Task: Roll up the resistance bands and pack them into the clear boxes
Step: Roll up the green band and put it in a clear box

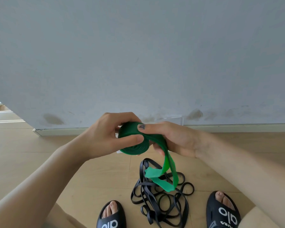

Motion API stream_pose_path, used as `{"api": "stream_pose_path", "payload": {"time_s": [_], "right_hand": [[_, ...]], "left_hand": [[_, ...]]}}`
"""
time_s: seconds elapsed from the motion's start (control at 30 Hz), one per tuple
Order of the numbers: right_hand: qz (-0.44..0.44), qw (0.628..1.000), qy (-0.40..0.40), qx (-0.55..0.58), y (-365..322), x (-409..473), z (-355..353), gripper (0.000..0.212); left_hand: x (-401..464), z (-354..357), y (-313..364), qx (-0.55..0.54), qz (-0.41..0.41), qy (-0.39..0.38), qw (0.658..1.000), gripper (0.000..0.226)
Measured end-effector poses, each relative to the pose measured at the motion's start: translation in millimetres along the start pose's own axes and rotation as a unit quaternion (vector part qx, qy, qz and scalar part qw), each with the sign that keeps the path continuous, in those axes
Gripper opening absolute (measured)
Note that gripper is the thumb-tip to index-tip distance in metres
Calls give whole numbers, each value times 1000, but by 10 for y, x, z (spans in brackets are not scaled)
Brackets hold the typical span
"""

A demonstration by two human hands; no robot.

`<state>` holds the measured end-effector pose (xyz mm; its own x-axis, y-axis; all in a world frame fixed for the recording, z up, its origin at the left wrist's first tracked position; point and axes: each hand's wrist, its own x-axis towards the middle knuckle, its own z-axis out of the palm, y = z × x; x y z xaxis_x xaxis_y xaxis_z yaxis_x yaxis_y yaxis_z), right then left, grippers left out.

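Observation:
A green resistance band (pixel 133 145) is partly wound into a thick coil held in the air in front of me. My left hand (pixel 105 134) grips the coil from the left, thumb across its face. My right hand (pixel 173 139) holds the coil's right side, thumb on top, with the loose green tail (pixel 168 171) running out under its fingers and hanging down in a loop. Below, a tangle of thin black bands (pixel 161 198) lies on the wooden floor. A bit of a clear box (pixel 178 120) shows behind my right hand by the wall.
A grey-white wall (pixel 138 55) with a pale skirting board runs close ahead. My feet in black slippers (pixel 112 216) (pixel 222 211) stand either side of the black bands. Light wooden floor (pixel 39 145) stretches left and right.

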<state>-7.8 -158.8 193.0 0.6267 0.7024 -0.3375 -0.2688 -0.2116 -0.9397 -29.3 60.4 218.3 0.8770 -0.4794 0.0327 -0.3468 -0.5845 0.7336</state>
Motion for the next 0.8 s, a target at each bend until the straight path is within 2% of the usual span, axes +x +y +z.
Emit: {"api": "stream_pose_path", "payload": {"time_s": [0.1, 0.17, 0.23, 0.33, 0.4, 0.5, 0.63, 0.7, 0.8], "right_hand": [[8, 998, 43, -39, 27, 21, 59, 38], [5, 998, 53, -39, 3, 28, 77, 45], [5, 999, 24, -29, -36, 3, 56, 45], [27, 999, -31, 18, -107, -62, 6, 29], [25, 999, -34, 18, -99, -66, -10, 25], [22, 1000, 9, -13, -35, -11, 22, 31], [25, 996, 45, -79, -26, 14, 28, 53], [19, 992, 50, -111, -73, -41, -28, 63], [-24, 976, 106, -189, -102, -153, -92, 48]], "left_hand": [[23, 70, 39, 44, -5, -8, 999, 29], [40, 91, 53, 50, 3, -7, 999, 30], [38, 74, 47, 34, 10, -4, 999, 27], [10, 49, 35, 11, 7, -3, 1000, 25], [5, 53, 39, -4, 1, -4, 1000, 27], [34, 73, 54, 14, -4, -4, 1000, 30], [56, 83, 43, 57, 4, -8, 998, 30], [48, 21, -1, 52, -18, 5, 998, 29], [45, -102, -86, 47, -62, 28, 997, 12]]}}
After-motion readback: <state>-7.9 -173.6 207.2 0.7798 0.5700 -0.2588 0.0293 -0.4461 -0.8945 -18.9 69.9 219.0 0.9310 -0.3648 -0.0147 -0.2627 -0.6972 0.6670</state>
